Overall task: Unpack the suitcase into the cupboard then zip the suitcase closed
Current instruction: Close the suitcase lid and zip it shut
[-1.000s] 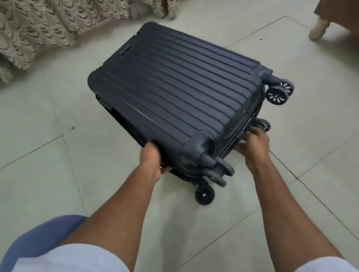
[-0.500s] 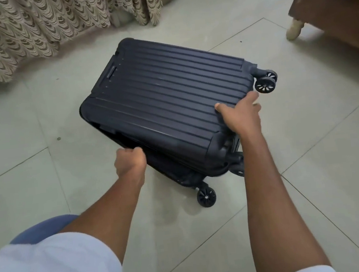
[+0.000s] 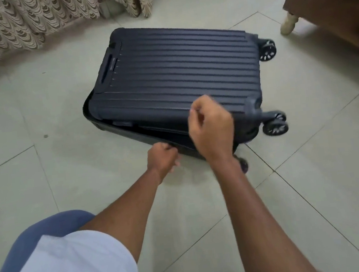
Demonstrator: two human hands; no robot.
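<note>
A dark navy ribbed hard-shell suitcase [image 3: 174, 70] lies flat on the tiled floor, wheels to the right. Its upper shell sits slightly askew over the lower shell, with a gap showing along the near edge. My right hand [image 3: 212, 128] has its fingers curled at the near edge of the upper shell, close to the wheel end. My left hand [image 3: 162, 157] is curled at the near rim of the lower shell, pinching something small there that I cannot make out. The inside of the case is hidden.
A patterned beige curtain [image 3: 29, 25] hangs along the far left. A brown wooden piece of furniture [image 3: 333, 4] with a cream foot [image 3: 287, 24] stands at the right. My knee in blue trousers [image 3: 49, 233] is at the lower left.
The suitcase has turned and settled flat on the floor. My right hand went from the wheel end onto the top, then to the lid's near edge. My left hand shifted right along the lower rim.
</note>
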